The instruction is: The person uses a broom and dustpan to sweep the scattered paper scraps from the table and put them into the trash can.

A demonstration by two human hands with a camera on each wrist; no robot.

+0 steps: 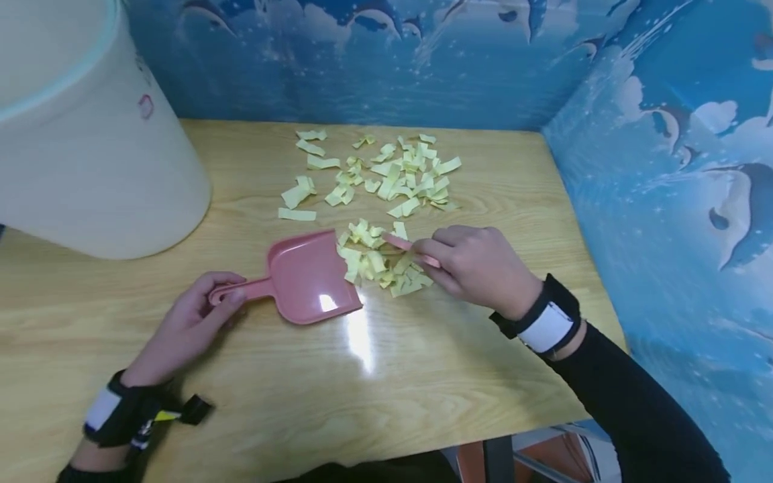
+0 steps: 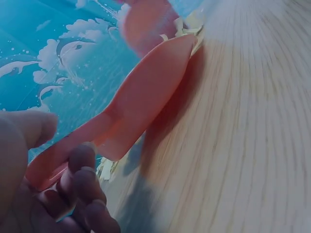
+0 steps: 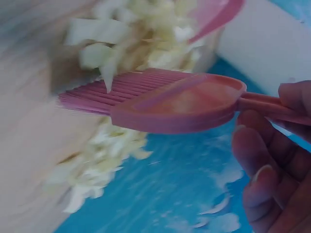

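Note:
On the wooden table (image 1: 423, 376) my left hand (image 1: 193, 315) grips the handle of a pink dustpan (image 1: 308, 275) (image 2: 146, 97), whose mouth faces right toward a heap of yellow paper scraps (image 1: 377, 258) (image 3: 141, 39). My right hand (image 1: 477, 265) holds a small pink brush (image 1: 410, 247) (image 3: 165, 99) by its handle, with the bristles in the heap just right of the pan's mouth. More yellow scraps (image 1: 398, 174) lie scattered farther back on the table.
A large cream bucket (image 1: 78, 127) stands at the back left of the table. Blue panels with dolphin pictures (image 1: 676, 168) wall the table at the back and right. The near edge of the table runs along the bottom.

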